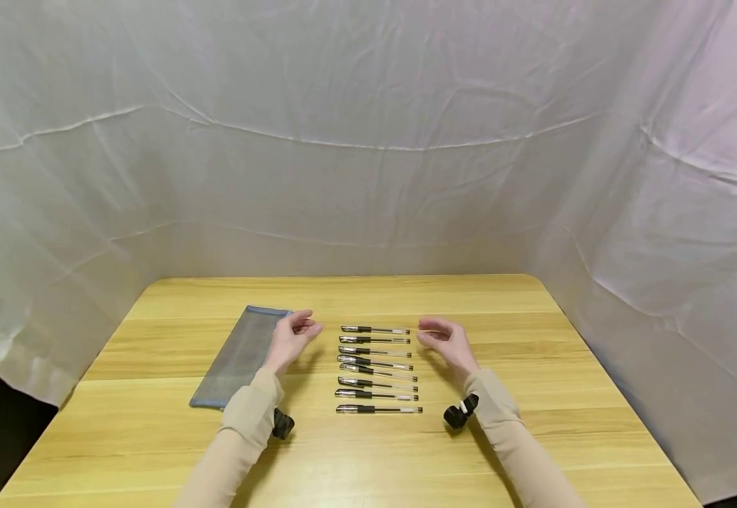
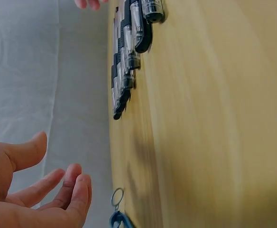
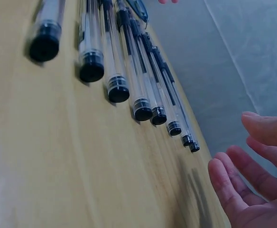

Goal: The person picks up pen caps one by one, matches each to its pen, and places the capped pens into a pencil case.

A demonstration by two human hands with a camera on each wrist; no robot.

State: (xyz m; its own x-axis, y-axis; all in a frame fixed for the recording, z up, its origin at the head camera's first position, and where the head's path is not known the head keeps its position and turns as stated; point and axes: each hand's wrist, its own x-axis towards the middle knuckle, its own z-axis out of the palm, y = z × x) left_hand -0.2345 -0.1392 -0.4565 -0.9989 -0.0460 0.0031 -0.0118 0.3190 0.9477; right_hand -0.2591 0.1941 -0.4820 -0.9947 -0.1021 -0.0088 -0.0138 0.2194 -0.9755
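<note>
Several clear-barrelled gel pens (image 1: pixel 377 384) with black grips lie side by side in a column on the wooden table, capped ends to the left. My left hand (image 1: pixel 290 341) hovers left of the far pens, over the right edge of a grey mesh pouch (image 1: pixel 233 363) with blue trim. Its fingers are loosely bent and hold nothing. On the other side, my right hand (image 1: pixel 449 343) hangs just right of the far pens' tail ends, fingers relaxed and nothing between them. The right wrist view shows the pens' black end plugs (image 3: pixel 92 72) in a slanting row.
A blue zip pull with a ring (image 2: pixel 117 197) shows at the table's edge in the left wrist view. Pale cloth (image 1: pixel 368 190) hangs behind and on both sides of the table (image 1: pixel 470 466). Each wrist wears a small black camera (image 1: pixel 460 412).
</note>
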